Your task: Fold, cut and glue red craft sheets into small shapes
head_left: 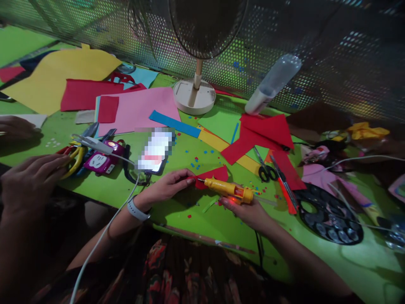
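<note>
My left hand [175,183] pinches one end of a small red strip [215,175] that looks like felt or paper. In my right hand [245,211] is a yellow hot glue gun [229,188] with a small red light glowing on it. Its nozzle points left and sits right by my left fingertips, over the strip. A clear glue stick [267,201] sticks out of the gun's back. Around the strip, small red and blue scraps [194,165] lie scattered on the green table [177,211].
A fan [194,99] stands at the back beside a bottle [274,84]. Black scissors [265,169], an orange cutter [286,194] and a black paint palette [332,217] lie right. A phone [156,150] and purple power adapter [103,158] lie left, near another person's hand [34,177].
</note>
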